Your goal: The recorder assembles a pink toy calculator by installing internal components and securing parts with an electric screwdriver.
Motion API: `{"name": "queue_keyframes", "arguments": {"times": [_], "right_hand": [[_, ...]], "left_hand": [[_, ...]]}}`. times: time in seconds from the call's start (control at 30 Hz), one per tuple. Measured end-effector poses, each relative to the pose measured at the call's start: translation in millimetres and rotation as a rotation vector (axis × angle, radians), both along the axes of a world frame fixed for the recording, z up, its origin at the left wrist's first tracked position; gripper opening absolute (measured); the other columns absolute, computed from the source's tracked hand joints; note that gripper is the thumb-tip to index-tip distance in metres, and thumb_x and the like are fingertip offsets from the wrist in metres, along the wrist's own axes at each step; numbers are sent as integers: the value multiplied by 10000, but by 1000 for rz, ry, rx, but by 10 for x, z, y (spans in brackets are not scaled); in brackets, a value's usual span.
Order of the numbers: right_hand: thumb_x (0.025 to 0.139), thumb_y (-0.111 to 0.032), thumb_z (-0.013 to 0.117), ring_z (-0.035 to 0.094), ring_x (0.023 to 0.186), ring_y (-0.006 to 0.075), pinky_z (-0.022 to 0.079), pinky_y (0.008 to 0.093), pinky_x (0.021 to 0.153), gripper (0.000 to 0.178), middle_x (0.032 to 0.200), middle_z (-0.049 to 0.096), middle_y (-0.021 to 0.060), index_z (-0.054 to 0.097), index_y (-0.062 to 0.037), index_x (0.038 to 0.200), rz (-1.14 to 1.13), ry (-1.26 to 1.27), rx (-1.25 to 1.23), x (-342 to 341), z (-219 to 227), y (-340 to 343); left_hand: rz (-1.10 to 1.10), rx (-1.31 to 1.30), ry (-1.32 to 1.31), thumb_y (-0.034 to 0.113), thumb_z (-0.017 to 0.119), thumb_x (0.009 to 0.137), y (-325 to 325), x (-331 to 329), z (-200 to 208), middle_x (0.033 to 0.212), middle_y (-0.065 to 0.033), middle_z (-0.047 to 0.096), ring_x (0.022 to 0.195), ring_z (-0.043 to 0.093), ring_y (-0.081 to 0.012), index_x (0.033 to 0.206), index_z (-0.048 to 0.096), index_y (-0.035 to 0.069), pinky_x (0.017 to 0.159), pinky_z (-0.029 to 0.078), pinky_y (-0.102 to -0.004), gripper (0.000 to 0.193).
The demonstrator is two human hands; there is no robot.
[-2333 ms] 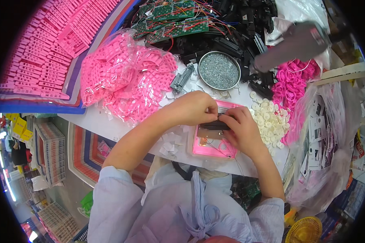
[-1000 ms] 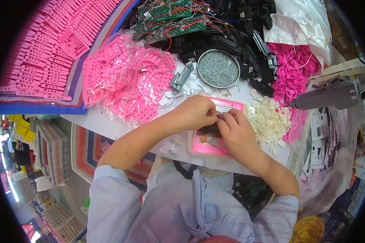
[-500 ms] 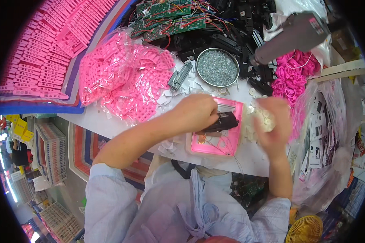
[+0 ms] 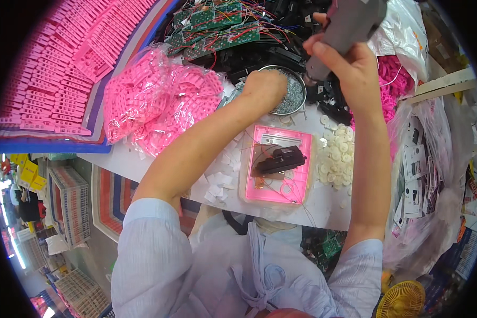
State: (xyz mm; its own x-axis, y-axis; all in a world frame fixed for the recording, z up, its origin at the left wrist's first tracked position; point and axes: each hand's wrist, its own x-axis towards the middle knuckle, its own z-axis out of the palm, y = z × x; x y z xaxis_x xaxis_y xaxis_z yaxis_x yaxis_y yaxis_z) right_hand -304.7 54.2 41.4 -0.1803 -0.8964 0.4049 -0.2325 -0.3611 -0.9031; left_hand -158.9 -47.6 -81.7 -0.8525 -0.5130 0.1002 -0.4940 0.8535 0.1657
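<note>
My left hand (image 4: 264,88) reaches over the round metal bowl (image 4: 298,104) of small silvery bits, fingers curled down into it; what they pinch is hidden. My right hand (image 4: 351,68) is raised above the table, shut on a grey powered screwdriver (image 4: 346,27) that points down toward the bowl's right rim. Below both hands a pink rectangular housing (image 4: 279,170) lies flat on the white table (image 4: 323,204), with a black part (image 4: 281,159) and thin wires resting in it.
White round pieces (image 4: 338,155) are heaped right of the housing. A clear bag of pink parts (image 4: 155,100) lies at left, rows of pink strips (image 4: 53,69) beyond it. Green circuit boards (image 4: 217,27) and black parts lie behind the bowl. More pink parts (image 4: 391,79) sit right.
Both hands have left the pink housing. My left hand went up to the metal bowl, and my right hand rose and took hold of the grey screwdriver.
</note>
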Motion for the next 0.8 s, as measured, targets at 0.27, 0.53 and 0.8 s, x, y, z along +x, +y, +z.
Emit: {"name": "queue_keyframes", "arguments": {"times": [0.27, 0.53, 0.8], "right_hand": [[900, -100, 625, 578, 752, 179, 508, 404, 783, 322, 804, 552, 49, 497, -42, 1190, 58, -451, -62, 365, -206, 678], [902, -108, 675, 481, 552, 167, 445, 357, 564, 272, 651, 512, 47, 487, -74, 1096, 233, -586, -247, 930, -164, 1221], [877, -63, 695, 513, 597, 191, 480, 372, 600, 251, 684, 557, 75, 524, -57, 1059, 264, -604, -178, 1046, -164, 1252]], "left_hand": [[-231, 56, 418, 267, 681, 849, 665, 560, 519, 795, -117, 622, 748, 615, -343, 817, 593, 60, 671, 466, -470, 226], [-226, 378, 628, 98, 754, 769, 1368, 1169, 355, 866, -51, 653, 788, 630, -269, 901, 648, 95, 708, 468, -387, 169], [-176, 387, 691, 73, 786, 712, 1409, 1234, 343, 854, -36, 653, 822, 654, -248, 865, 673, 102, 733, 477, -374, 192]]}}
